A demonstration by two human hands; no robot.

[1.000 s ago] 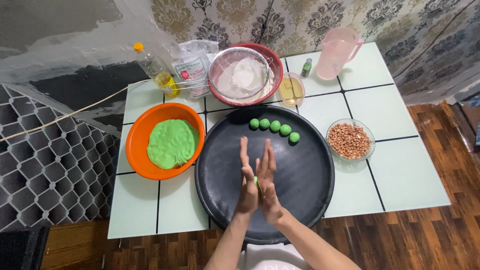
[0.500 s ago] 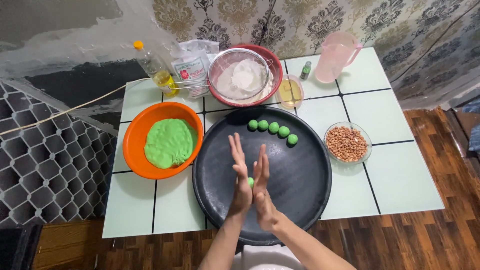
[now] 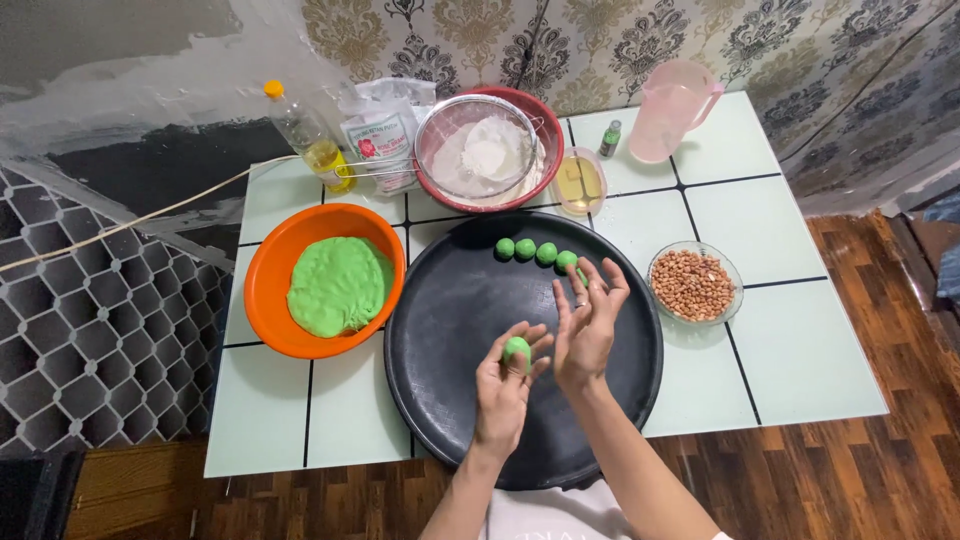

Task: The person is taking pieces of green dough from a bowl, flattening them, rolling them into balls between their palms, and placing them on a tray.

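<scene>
My left hand [image 3: 507, 388] holds a small green dough ball [image 3: 517, 348] at its fingertips, above the big black round tray [image 3: 445, 330]. My right hand [image 3: 587, 325] is beside it, fingers spread, empty, with a ring on one finger. A row of several green dough balls [image 3: 535, 251] lies at the tray's far edge, just beyond my right fingertips. To the left stands an orange bowl [image 3: 268, 275] with a flat mass of green dough [image 3: 338, 285].
A glass bowl of peanuts [image 3: 693, 284] sits right of the tray. At the back are a red bowl with a sieve of flour [image 3: 487, 155], a small bowl of oil [image 3: 580, 182], an oil bottle [image 3: 308, 135], a flour bag [image 3: 377, 130], a tiny green bottle [image 3: 609, 139] and a pink jug [image 3: 668, 108]. The tiled table's edge [image 3: 830, 400] is at right.
My palms were pressed together rolling dough. Now they have parted: the ball sits in my left fingers and my right hand has opened and lifted away.
</scene>
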